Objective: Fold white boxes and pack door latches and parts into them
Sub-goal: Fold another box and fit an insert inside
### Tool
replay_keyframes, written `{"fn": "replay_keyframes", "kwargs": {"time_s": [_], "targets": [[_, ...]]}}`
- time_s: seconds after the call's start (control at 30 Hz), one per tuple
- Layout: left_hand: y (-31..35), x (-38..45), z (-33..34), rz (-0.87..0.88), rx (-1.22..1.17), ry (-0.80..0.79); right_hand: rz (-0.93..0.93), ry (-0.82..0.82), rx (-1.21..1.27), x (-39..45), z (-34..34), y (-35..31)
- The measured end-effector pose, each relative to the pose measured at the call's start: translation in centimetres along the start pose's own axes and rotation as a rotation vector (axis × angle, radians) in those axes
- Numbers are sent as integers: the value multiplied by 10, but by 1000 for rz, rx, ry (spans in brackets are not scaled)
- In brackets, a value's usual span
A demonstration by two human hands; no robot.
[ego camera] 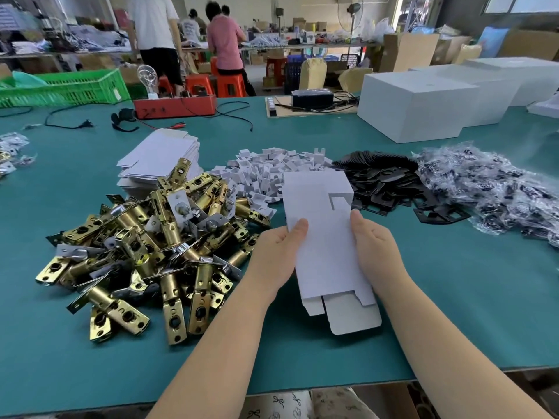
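You hold one flat white box (pixel 325 237) between both hands, raised just above the green surface (pixel 453 297). Your left hand (pixel 276 255) takes the box's left edge in a closed grip, thumb lying across the top face and fingers hidden beneath. Your right hand (pixel 375 246) grips the right edge in the same way, thumb against the card. The box's near end flaps hang open towards you; its far end shows a cut slot.

Left of the box lies a heap of brass door latches (pixel 145 252), touching one another. Beyond the latches sits a stack of flat box blanks (pixel 160 158). Just beyond the box is a pile of small white inserts (pixel 272 173), and to its right black plates (pixel 390 182), then bagged parts (pixel 490 189).
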State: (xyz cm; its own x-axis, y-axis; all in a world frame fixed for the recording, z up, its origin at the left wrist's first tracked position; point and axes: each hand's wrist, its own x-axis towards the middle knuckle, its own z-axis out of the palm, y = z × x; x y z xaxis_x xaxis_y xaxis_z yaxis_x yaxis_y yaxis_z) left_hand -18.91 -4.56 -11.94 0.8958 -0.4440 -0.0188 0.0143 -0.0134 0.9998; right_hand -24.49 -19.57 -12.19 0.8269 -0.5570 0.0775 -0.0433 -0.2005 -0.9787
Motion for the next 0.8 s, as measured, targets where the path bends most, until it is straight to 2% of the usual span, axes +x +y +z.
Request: {"fn": "replay_keyframes", "kwargs": {"time_s": [0.13,0.27,0.4,0.47,0.63,0.8], "targets": [[4,-2,1,-17,-8,-5,-78,52,-201,1,1,-1],[6,-9,3,-36,106,-118,-113,225,-170,2,-1,0],[8,-11,4,4,114,-132,-171,296,-83,1,-1,3],[8,-10,3,35,94,-83,-183,255,-84,0,1,3],[5,-5,0,114,-2,66,-216,16,-144,-7,5,4],[4,-4,2,212,37,158,-142,-161,-119,-7,6,3]]}}
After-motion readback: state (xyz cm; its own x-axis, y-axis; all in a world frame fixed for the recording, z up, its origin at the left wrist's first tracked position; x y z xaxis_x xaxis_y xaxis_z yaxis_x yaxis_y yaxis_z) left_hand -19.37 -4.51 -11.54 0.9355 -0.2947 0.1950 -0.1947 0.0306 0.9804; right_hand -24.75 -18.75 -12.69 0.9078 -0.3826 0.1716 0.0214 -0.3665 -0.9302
